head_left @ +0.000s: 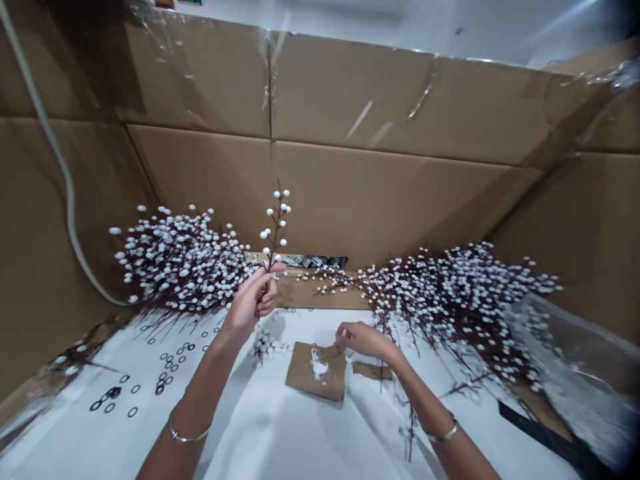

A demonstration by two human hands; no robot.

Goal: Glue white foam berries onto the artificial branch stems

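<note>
Left hand (253,300): fingers cover the lower end of the berry stem (276,230). Patterned strip (314,261), 2 o'clock from that hand, partly hidden behind branches; perhaps printed card. Clear plastic sheet (575,373), 4 o'clock: blurred, cut off by frame edge. Black rings (133,393), 8 o'clock: too small to identify.

Berry piles (180,263) flanking the hands (255,301)

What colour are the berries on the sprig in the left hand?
The berries are white, on a dark brown stem; best seen in the head view.

Bright light, soft shadows, edges warped and blurred.
</note>
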